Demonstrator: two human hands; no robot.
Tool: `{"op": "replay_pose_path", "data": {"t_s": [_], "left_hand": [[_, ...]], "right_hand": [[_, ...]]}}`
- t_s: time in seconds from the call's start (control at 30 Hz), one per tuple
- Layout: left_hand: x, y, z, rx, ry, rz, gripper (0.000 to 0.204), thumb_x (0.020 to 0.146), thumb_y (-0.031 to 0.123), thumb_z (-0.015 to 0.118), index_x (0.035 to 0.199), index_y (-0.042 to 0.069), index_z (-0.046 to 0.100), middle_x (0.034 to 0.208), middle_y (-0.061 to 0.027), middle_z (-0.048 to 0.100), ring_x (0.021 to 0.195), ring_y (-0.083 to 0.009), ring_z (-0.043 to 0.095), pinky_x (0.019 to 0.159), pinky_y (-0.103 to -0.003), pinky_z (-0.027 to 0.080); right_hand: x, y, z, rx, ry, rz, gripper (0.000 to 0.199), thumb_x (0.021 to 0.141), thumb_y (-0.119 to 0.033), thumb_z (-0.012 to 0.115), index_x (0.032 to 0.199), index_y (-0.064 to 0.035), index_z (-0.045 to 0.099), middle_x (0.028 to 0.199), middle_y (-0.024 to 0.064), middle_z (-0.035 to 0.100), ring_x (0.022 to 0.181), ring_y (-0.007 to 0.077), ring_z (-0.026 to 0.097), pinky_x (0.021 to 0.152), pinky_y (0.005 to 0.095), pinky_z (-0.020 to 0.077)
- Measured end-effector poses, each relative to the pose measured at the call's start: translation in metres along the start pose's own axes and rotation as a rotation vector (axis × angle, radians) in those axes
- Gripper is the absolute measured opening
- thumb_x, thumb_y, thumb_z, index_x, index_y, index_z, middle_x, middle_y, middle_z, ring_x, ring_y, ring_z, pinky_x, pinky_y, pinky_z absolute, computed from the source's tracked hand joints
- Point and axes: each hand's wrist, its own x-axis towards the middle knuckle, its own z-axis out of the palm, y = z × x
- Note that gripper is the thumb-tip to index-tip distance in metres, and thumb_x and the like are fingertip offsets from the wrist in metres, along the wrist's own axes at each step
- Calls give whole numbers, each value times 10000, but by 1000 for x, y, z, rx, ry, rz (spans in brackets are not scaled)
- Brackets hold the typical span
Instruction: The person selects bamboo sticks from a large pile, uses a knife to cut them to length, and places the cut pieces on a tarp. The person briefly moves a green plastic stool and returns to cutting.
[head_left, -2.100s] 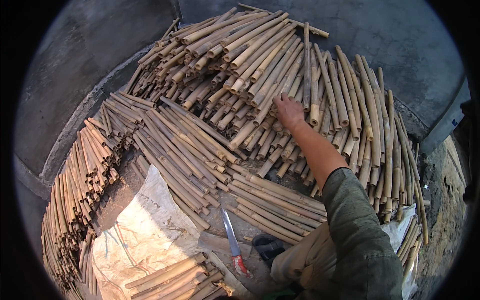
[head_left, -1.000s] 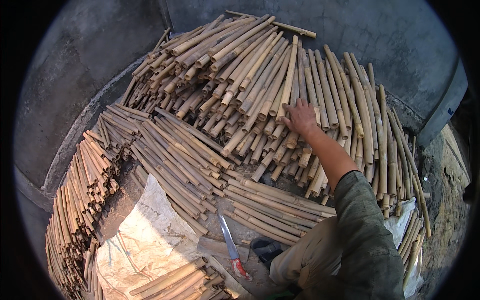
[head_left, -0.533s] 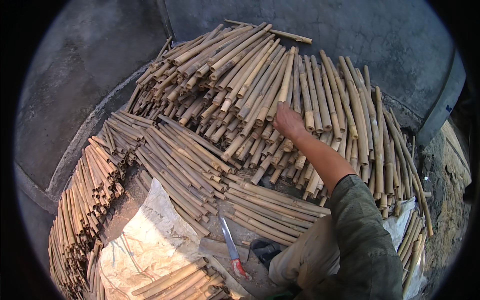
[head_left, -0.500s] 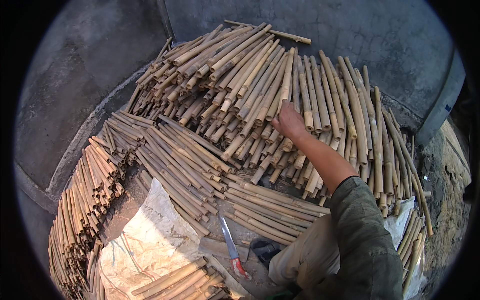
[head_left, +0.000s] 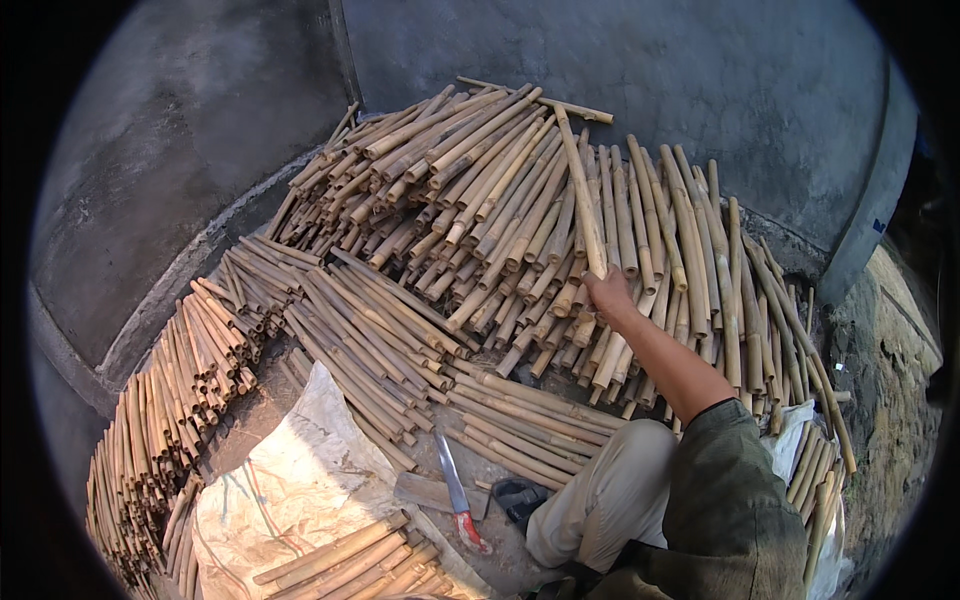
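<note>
My right hand point(head_left: 608, 294) grips the near end of a bamboo pole point(head_left: 582, 190), which lies aslant over the large bamboo pile point(head_left: 480, 190). The pole's far end points up toward the wall. My fingers are wrapped round it and partly hidden behind the hand. My left hand is not in view. On the ground before my knee lies a long blade with a red handle point(head_left: 470, 534), beside a flat piece of wood point(head_left: 440, 494).
Smaller bamboo stacks stand at the left point(head_left: 150, 430) and in the middle point(head_left: 370, 330). A pale woven sheet point(head_left: 290, 470) carries several cut poles point(head_left: 350, 560) near me. Grey walls point(head_left: 640, 60) close off the back and left. My sandalled foot point(head_left: 520, 498) is by the blade.
My right hand has drawn the bamboo pole toward me and slightly right, so that it now lies across its neighbours. The view has shifted a little.
</note>
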Motion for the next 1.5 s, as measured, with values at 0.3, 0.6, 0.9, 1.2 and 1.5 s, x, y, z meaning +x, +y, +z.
{"op": "replay_pose_path", "data": {"t_s": [0.3,0.6,0.9,1.2,1.5], "left_hand": [[-13,5,-7,-130,-59,-97,421,1035,277,424,1106,-41,691,1013,-151,751,947,-246,705,828,-366,558],[-11,16,4,-199,-71,-119,439,1057,303,425,1229,-45,628,1119,-159,730,1007,-257,700,862,-359,556],[-11,52,-1,-98,-70,-114,466,1051,344,455,1273,-35,609,1150,-170,718,1040,-264,692,893,-368,545],[-6,77,-3,-41,-76,-137,503,1044,385,485,1316,-25,590,1182,-181,706,1072,-271,684,924,-377,534],[5,98,-9,5,-114,-139,549,1037,426,515,1360,-15,571,1214,-192,694,1105,-278,676,954,-386,524]], "right_hand": [[13,6,-35,-84,96,44,519,943,-353,680,1261,39,557,813,113,631,550,223,595,546,395,486],[74,21,-86,-705,484,-139,608,899,-381,685,1353,7,568,1397,266,467,1281,457,495,1060,488,455],[51,4,-4,-1257,390,-629,617,913,-341,668,1424,-39,500,1402,167,484,1350,366,418,1150,586,277],[90,10,145,-1338,-70,-715,610,831,-227,742,1383,-70,536,1317,152,530,1274,350,498,1025,470,458],[124,12,147,-1019,104,-575,474,876,-261,695,1221,7,510,1205,222,545,1153,339,577,940,418,531]]}}
